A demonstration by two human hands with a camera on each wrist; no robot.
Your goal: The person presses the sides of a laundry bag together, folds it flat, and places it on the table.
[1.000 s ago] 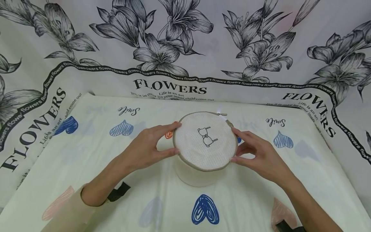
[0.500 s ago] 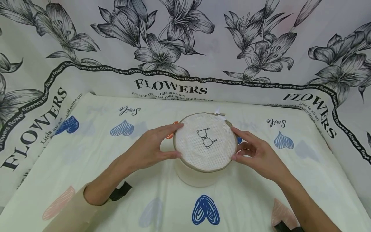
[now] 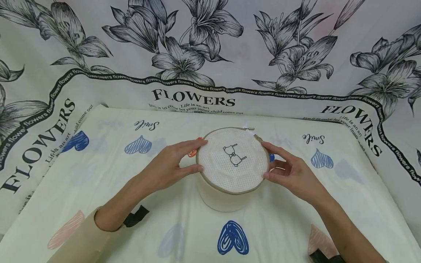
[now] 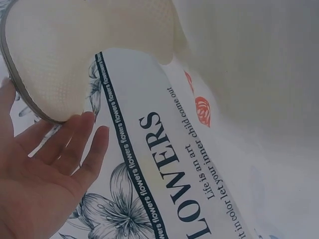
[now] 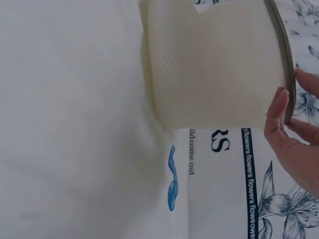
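Observation:
A round embroidery hoop is stretched with white open-weave cloth. Dark outline stitching shaped like a pair of glasses shows near the cloth's middle. My left hand pinches the hoop's left rim, thumb in front and fingers toward the far side. On the opposite rim, my right hand does the same. The hoop is raised above the table and tilted toward me. Loose cloth hangs below the hoop in the right wrist view, and the left wrist view also shows the hoop rim against the left fingers.
A pale tablecloth printed with hearts and "Smile" covers the table. Behind it and along both sides hangs a white curtain with black flower drawings. A metal screw fitting sticks out at the hoop's top right.
Both hands keep their grip on the hoop, which has barely moved. The left thumb dips slightly, then comes back up along the rim; the right thumb rises a little.

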